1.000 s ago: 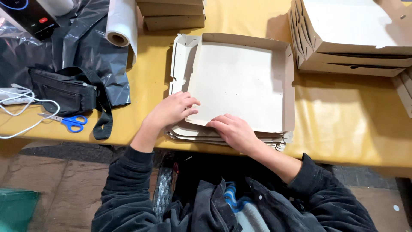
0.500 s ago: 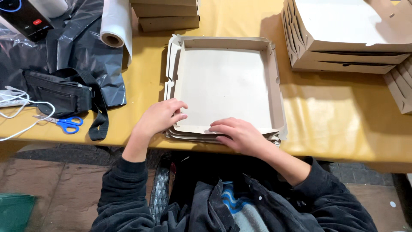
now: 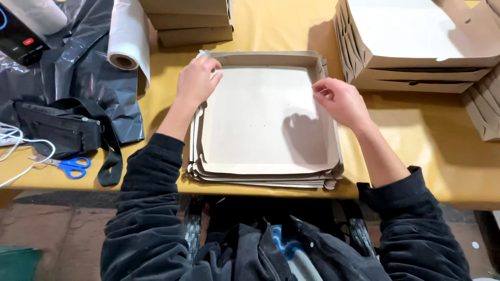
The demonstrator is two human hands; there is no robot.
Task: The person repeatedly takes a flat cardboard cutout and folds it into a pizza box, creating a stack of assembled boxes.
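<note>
Yellow covering spreads over the counter (image 3: 432, 151) in front of you, and a stack of flat cardboard sheets (image 3: 260, 179) lies at its near edge, between your arms. On top of that stack sits a cardboard box (image 3: 263, 117) with its side walls partly raised. Your left hand (image 3: 198, 78) rests on the box's far left corner, fingers bent over the wall there and pressing it. Your right hand (image 3: 341, 101) is at the right wall near the far corner, fingertips drawn together, pinching the edge of the flap. Well off to your left lie a black plastic bag (image 3: 78, 78), a black pouch (image 3: 60, 132) with a strap, blue-handled scissors (image 3: 70, 166) and a white roll (image 3: 127, 36). Folded boxes (image 3: 416, 47) are stacked at your far right, and more cardboard (image 3: 187, 21) sits just beyond the box.
</note>
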